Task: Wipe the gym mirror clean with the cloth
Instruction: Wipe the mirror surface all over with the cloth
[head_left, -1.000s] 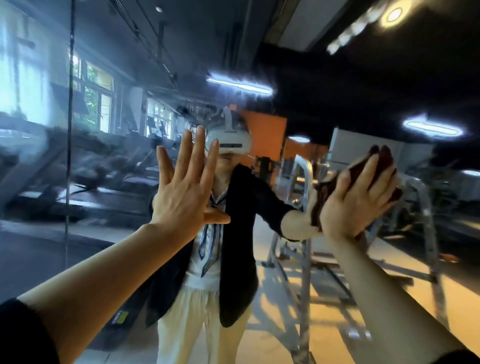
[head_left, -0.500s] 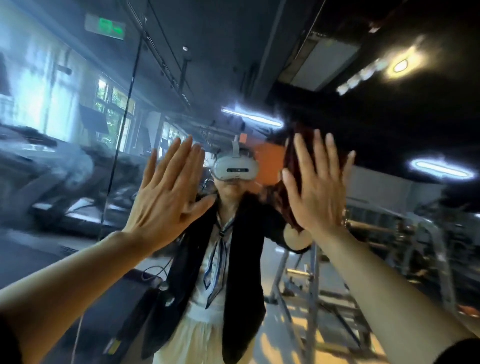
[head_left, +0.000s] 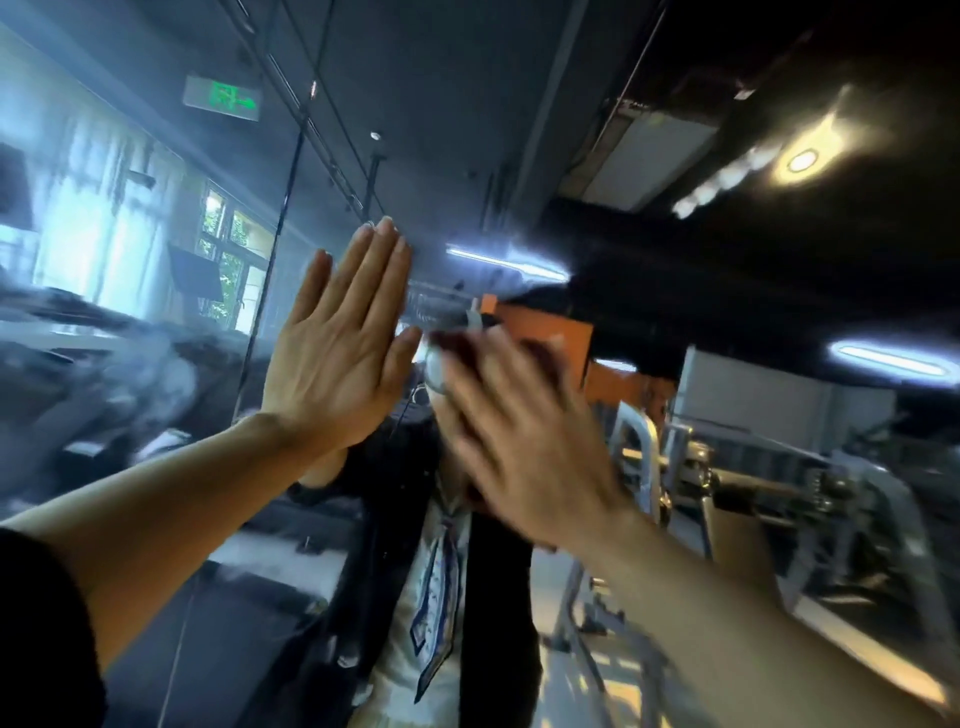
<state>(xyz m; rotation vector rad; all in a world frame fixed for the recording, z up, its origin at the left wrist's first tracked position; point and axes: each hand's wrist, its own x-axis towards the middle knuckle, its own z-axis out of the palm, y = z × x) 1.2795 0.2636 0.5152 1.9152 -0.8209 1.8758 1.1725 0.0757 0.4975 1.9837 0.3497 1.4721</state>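
Note:
The gym mirror (head_left: 649, 291) fills the view and reflects me and the room. My left hand (head_left: 337, 353) lies flat on the glass, fingers straight and together, pointing up. My right hand (head_left: 519, 436) is motion-blurred just right of it, fingers straight, pressing a dark red cloth (head_left: 460, 340) against the mirror. Only an edge of the cloth shows above the fingertips; the rest is hidden under the hand.
A vertical seam (head_left: 270, 249) in the mirror runs left of my left hand. The reflection shows metal gym frames (head_left: 649, 467) at the right, treadmills at the left, ceiling lights and a green exit sign (head_left: 223, 98).
My right hand has swept the cloth leftward across the glass, from far right to close beside my left hand. The left hand's fingers have closed together. The view has tilted upward.

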